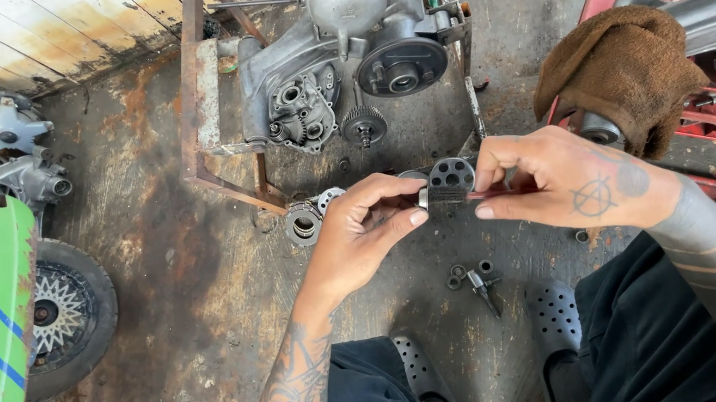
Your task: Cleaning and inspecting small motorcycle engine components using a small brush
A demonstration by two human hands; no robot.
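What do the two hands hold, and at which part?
Both hold a dark perforated metal part: left hand at its left edge, right hand at its right edge.

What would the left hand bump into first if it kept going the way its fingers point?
Probably the dark metal part with round holes: the left hand points rightward and its fingertips already touch it. Just beyond is the right hand. Depth is hard to judge.

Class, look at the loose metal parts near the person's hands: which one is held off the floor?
The dark perforated plate, pinched between left hand and right hand. The round bearing pieces and the small bolt and washers lie on the floor.
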